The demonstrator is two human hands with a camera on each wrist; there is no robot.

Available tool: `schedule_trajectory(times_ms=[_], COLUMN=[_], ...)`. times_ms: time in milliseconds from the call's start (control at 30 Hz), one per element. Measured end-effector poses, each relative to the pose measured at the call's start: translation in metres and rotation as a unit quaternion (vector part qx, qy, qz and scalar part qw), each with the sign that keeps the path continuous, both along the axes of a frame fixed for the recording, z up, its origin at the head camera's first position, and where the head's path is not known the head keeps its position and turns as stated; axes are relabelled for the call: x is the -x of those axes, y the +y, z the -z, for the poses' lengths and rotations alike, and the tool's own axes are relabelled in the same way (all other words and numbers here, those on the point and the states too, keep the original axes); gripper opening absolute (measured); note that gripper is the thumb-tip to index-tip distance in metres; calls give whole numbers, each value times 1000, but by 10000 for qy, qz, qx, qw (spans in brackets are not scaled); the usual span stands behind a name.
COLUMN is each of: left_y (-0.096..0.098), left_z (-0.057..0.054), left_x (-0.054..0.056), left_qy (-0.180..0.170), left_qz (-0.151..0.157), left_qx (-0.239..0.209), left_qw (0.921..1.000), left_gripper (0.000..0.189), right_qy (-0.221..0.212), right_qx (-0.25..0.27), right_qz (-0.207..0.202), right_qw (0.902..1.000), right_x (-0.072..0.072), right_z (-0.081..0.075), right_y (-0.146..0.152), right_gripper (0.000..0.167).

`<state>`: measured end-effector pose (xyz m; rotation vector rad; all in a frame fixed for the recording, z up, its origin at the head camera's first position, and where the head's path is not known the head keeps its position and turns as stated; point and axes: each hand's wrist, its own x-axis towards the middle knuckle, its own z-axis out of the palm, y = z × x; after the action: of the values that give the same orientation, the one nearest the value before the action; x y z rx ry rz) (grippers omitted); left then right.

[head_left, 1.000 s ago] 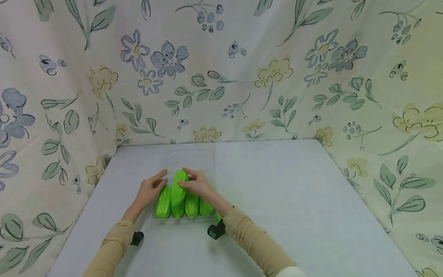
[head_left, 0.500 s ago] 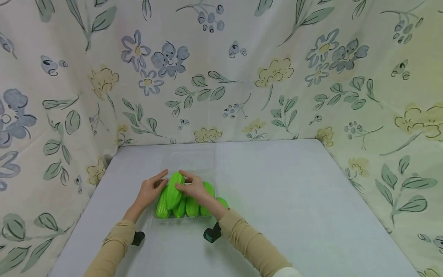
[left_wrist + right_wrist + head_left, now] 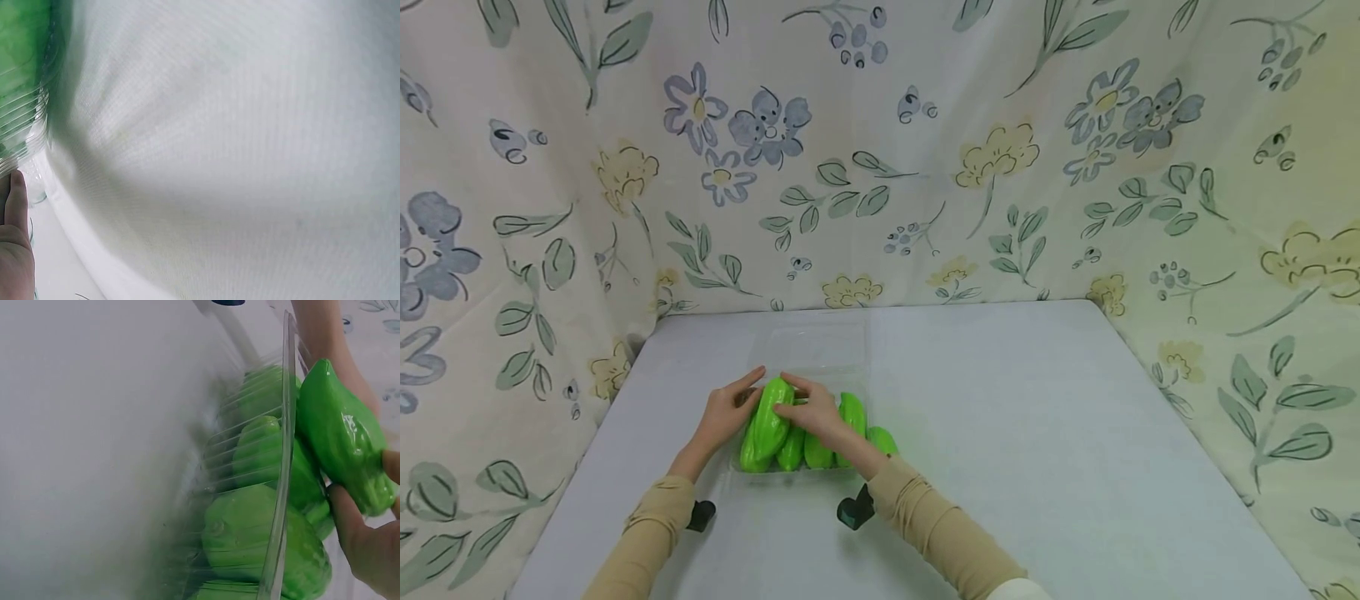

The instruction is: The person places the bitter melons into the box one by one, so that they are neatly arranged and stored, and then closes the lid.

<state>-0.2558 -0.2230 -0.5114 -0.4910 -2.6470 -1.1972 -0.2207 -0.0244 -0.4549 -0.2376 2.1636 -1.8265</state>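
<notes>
My right hand [image 3: 816, 412] pinches a glossy green, ribbed, elongated vegetable [image 3: 772, 412] between thumb and fingers. In the right wrist view that vegetable [image 3: 344, 434] has a pointed end and hangs above the rim of a clear plastic container [image 3: 286, 425]. Several similar green vegetables [image 3: 250, 531] lie side by side inside, partly hidden by my right hand and the held one. At the container's left side is my left hand [image 3: 722, 414], thumb and index finger apart. The left wrist view shows its finger [image 3: 17, 194] at the ribbed container wall [image 3: 25, 119].
The container's clear lid [image 3: 812, 343] lies folded back behind it. Another green vegetable [image 3: 882, 439] sits just right of the container. Dark devices [image 3: 702, 515] are on both wrists. A white table [image 3: 1037, 433] spreads to the right, and a floral curtain [image 3: 880, 225] surrounds it.
My right hand has moved left with the held vegetable, which has tilted and now lies over the leftmost one. More of the vegetables on the right shows. The left hand has stayed put.
</notes>
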Motion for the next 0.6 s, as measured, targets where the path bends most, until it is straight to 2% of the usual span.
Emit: schedule_trajectory(times_ms=[200, 400, 600], left_y=[0, 1, 0], left_z=[1, 1, 3], left_x=[1, 1, 2], left_qy=[25, 126, 188], left_qz=[-11, 11, -4], left_qx=[-8, -32, -13], left_qw=[10000, 9999, 9998], left_gripper=[42, 41, 41], right_qy=[403, 694, 995], right_qx=[-360, -499, -846], right_qz=[-24, -82, 50], right_qw=[9985, 9963, 9914], right_x=[-2, -2, -3], right_z=[0, 2, 3], right_y=[-2, -3, -7], right_gripper=[54, 55, 56])
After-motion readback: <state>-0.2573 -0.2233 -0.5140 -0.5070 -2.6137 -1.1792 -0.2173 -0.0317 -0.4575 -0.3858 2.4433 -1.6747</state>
